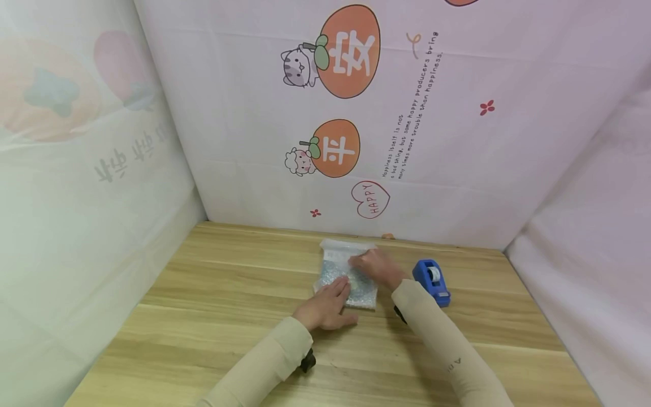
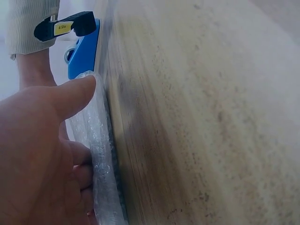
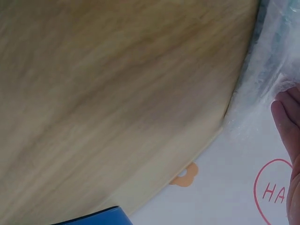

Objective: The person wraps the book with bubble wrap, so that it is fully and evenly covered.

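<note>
A flat bluish item wrapped in bubble wrap (image 1: 333,275) lies on the table. My left hand (image 1: 325,305) rests on its near left part with fingers extended, thumb out over the near edge. In the left wrist view the thumb (image 2: 77,97) lies at the edge of the clear wrap (image 2: 104,164). My right hand (image 1: 376,265), slightly blurred, touches the upper right of the package, fingers pointing left. In the right wrist view its fingertips (image 3: 281,110) are at a crumpled bit of wrap.
A blue tape dispenser (image 1: 432,282) with a roll of tape stands right of the package, near my right forearm. The wooden table (image 1: 229,282) meets a white printed cloth (image 1: 244,141) at the back, with cloth walls on both sides.
</note>
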Motion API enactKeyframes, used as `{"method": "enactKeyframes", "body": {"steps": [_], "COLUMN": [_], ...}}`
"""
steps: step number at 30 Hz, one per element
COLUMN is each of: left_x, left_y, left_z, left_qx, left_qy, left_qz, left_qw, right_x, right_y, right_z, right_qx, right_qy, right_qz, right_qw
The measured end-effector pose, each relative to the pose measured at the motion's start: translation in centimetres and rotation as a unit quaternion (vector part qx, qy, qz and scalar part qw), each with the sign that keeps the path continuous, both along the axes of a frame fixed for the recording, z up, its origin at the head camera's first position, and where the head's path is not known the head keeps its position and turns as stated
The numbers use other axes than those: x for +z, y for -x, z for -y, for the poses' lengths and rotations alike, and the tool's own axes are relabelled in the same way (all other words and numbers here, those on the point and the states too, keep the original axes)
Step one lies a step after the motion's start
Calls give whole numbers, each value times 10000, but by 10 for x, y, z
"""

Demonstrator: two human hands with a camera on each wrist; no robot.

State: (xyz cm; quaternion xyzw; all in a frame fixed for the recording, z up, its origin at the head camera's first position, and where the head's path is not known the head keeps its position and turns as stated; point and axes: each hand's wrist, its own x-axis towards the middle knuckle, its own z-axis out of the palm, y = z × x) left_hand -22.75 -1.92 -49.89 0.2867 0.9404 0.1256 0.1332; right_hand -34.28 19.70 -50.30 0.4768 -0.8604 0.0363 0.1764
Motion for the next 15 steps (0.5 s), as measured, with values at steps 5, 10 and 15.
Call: {"method": "enactKeyframes", "body": {"steps": [5, 10, 15], "left_x": [-2, -4, -8], "left_y": [0, 3, 11], "left_z": [-3, -1, 7], "left_qx": [-16, -44, 8], "left_qy": [-29, -359, -974], "left_qz": [33, 140, 406], "left_qw": [10000, 9992, 9944], "right_x": [0, 3, 10], "right_y": [-1, -4, -7], "right_z": [-3, 0, 5], "right_qx": [95, -54, -121], "right_qy": [-120, 39, 153], "right_qz": [109, 605, 1122], "right_qw": [9998, 9981, 9935]}}
